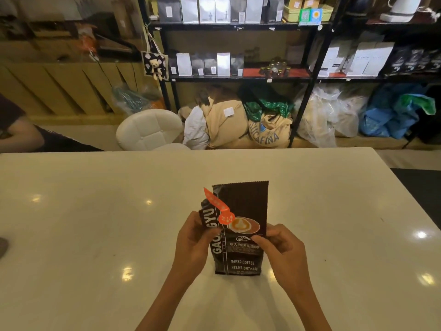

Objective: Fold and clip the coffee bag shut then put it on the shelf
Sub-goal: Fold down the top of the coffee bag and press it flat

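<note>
On the white table [95, 223] stands the coffee bag [241, 235], both hands [193, 244] pinching its sides. An orange clip [218, 206], maybe, hangs on top. Folding comes next.

White stool [150, 130] beyond white table [95, 223]; burlap sack [268, 133] behind

glossy white table [95, 211], black shelving [238, 78] (stocked), white stool [149, 130]

Coffee bag [241, 235] on the near counter reads "GAO…GYU" up its left side, "BAKED.COFFEE" and "NET.WEIGHT:454" near its base; far burlap sack [267, 133] under the shelf reads "SUCAFINA".
</note>
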Motion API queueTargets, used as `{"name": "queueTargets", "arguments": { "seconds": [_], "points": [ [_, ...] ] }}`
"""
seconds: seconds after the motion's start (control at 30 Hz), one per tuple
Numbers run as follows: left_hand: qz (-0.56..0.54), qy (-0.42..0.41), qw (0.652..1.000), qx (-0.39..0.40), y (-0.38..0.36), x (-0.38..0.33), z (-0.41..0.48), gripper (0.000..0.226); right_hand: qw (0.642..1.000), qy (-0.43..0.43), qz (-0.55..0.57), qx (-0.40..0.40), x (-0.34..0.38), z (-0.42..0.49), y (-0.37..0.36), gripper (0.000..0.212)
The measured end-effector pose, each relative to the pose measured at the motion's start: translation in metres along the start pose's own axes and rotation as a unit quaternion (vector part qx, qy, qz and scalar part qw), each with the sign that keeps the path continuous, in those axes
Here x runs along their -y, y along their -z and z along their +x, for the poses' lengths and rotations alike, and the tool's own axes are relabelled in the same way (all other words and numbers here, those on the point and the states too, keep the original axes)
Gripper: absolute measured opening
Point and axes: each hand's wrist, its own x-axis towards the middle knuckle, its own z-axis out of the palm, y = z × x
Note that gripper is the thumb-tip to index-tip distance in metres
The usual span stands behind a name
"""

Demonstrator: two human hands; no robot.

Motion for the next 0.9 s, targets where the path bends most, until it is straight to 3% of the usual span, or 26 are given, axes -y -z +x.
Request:
{"name": "queueTargets", "arguments": {
  "seconds": [0.13, 0.27, 0.4, 0.47, 0.53, 0.7, 0.8, 0.9],
  "points": [
    [0.034, -0.041, 0.998, -0.025, -0.003, 0.001, 0.000, 0.037, 0.999, 0.016, -0.015, -0.026, -0.006, 0.001, 0.002, 0.011],
    [0.064, -0.054, 0.995, -0.047, 0.000, 0.011, -0.010, 0.025, 0.999, 0.010, -0.042, -0.010, -0.012, -0.003, 0.008, 0.040],
    [0.026, 0.002, 0.999, -0.020, -0.004, 0.008, -0.010, 0.053, 0.999, -0.009, -0.037, -0.011, -0.014, -0.005, 0.015, 0.051],
    [0.045, 0.010, 0.999, -0.009, -0.005, 0.004, -0.007, 0.035, 0.998, 0.000, -0.047, -0.028, -0.010, -0.005, 0.017, 0.054],
    [0.053, 0.018, 0.998, 0.000, -0.004, 0.003, -0.004, 0.021, 0.998, 0.011, -0.055, -0.034, -0.007, -0.005, 0.017, 0.055],
    [0.061, 0.043, 0.997, 0.002, -0.004, 0.005, -0.001, 0.048, 0.997, -0.002, -0.064, -0.042, -0.011, -0.005, 0.013, 0.039],
    [0.048, 0.047, 0.998, 0.009, -0.002, 0.009, -0.001, 0.035, 0.998, -0.014, -0.056, -0.037, -0.013, -0.008, 0.013, 0.037],
    [0.061, 0.030, 0.998, 0.007, 0.001, 0.005, 0.000, 0.041, 0.997, -0.007, -0.061, -0.043, -0.014, -0.007, 0.014, 0.032]
  ]
}}
